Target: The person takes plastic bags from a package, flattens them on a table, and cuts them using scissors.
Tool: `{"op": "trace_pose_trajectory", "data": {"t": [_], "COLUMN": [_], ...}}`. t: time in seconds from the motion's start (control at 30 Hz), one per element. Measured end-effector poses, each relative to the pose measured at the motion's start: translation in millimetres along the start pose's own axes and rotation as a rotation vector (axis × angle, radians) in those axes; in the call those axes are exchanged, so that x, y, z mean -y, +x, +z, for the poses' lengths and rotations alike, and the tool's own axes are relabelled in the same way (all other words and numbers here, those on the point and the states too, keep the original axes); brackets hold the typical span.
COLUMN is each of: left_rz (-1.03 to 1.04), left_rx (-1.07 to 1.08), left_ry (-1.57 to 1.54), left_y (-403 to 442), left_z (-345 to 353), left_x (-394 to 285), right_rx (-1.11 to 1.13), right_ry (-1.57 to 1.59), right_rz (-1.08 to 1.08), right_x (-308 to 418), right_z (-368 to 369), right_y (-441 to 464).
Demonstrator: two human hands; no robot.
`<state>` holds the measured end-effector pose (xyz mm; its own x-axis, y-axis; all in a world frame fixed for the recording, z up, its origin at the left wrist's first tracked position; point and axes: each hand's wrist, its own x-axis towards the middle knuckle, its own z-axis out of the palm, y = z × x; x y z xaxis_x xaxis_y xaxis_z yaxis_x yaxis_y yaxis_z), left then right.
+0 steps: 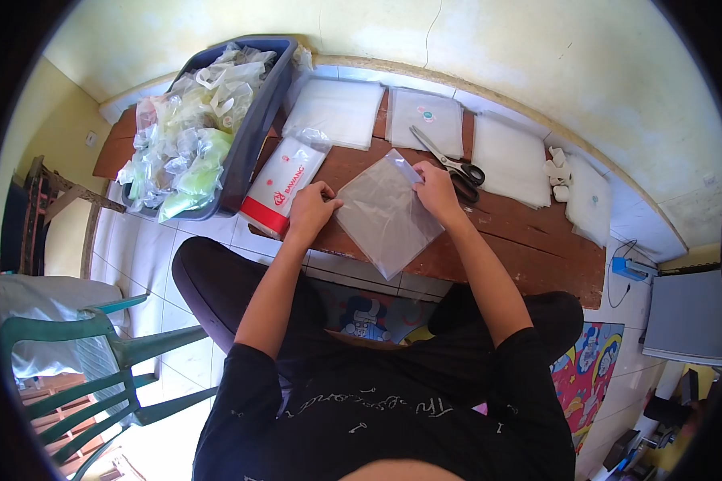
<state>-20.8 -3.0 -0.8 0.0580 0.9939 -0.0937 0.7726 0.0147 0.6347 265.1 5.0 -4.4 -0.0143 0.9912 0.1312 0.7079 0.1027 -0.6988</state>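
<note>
A clear plastic bag (pixel 389 212) lies slanted across the front of the low brown wooden table (pixel 529 248), its near corner past the table edge. My left hand (pixel 313 210) pinches the bag at its left corner, fingers closed. At the bag's upper right edge, my right hand (pixel 435 191) grips it with thumb and fingers together. Black-handled scissors (pixel 464 172) rest just beyond my right hand, blades pointing away to the left. Left of my left hand is a red and white plastic pack (pixel 285 183) printed "BAWANG".
A dark blue tub (pixel 253 132) heaped with crumpled plastic bags (pixel 196 120) stands at the left. Stacks of flat clear bags (pixel 337 108) line the table's far side, with a small white bundle (pixel 559 172) at the right. A green chair (pixel 108 353) is at lower left.
</note>
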Motion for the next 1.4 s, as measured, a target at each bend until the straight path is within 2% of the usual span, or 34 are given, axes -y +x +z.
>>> {"op": "trace_pose_trajectory", "data": {"t": [0.27,0.37,0.57,0.97,1.03,1.17,1.23,1.37,1.4], "left_rz": [0.003,-0.018,-0.053,-0.115,-0.098,-0.014,0.150,0.201,0.123], "left_rx": [-0.064,-0.054,0.004,0.060,0.132,0.127,0.047,0.019,0.042], "left_ry": [0.023,0.018,0.033,0.199,0.164,0.095,0.055,-0.113,-0.258], "left_y": [3,2,2,6,10,11,8,15,21], "left_z": [4,3,-3,-6,-6,2,4,-6,-9], "left_x": [4,3,-5,-14,-10,-2,0,3,5], "right_rx": [-0.032,-0.111,-0.136,-0.088,-0.080,-0.078,-0.066,-0.066,-0.067], "right_ry": [-0.033,-0.063,-0.077,-0.005,0.009,0.020,0.036,0.104,0.105], "right_rz": [-0.038,-0.113,-0.133,-0.036,-0.022,0.006,0.028,0.045,0.045], "right_x": [-6,-13,-18,-14,-15,-19,-17,-13,-9], "right_z": [1,6,9,3,3,6,4,1,-2], "right_y": [1,1,2,3,4,4,4,12,15]}}
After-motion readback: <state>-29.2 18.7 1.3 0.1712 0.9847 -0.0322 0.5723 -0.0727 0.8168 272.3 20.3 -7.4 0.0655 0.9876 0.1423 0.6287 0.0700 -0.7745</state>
